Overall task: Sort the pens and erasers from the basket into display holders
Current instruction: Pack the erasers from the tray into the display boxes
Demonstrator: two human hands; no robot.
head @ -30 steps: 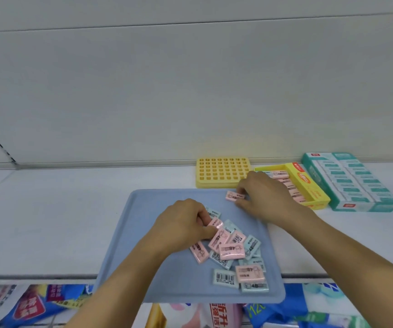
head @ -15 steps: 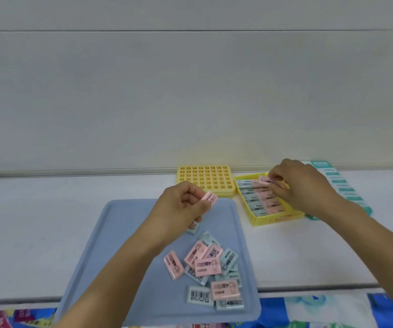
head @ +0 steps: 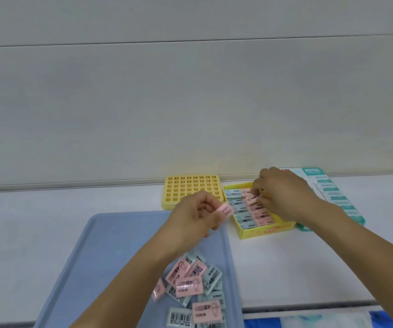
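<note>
A: Where are the hands?
B: The left hand (head: 192,217) pinches a pink eraser (head: 225,209) above the blue tray (head: 100,256). The right hand (head: 281,192) grips another pink eraser (head: 253,200) inside the yellow box (head: 267,231).
A: The rest?
B: The loose erasers (head: 190,284) lie heaped on the tray.

On the white surface (head: 48,233) we see a flat blue plastic tray (head: 110,256) nearest to us, with a heap of small pink and pale-green erasers (head: 190,282) in its near right part. Behind the tray stands a yellow plastic grid holder (head: 192,188). To its right sits an open yellow cardboard box (head: 261,230) with erasers in it, and further right a teal-and-white cardboard box (head: 332,195).
</note>
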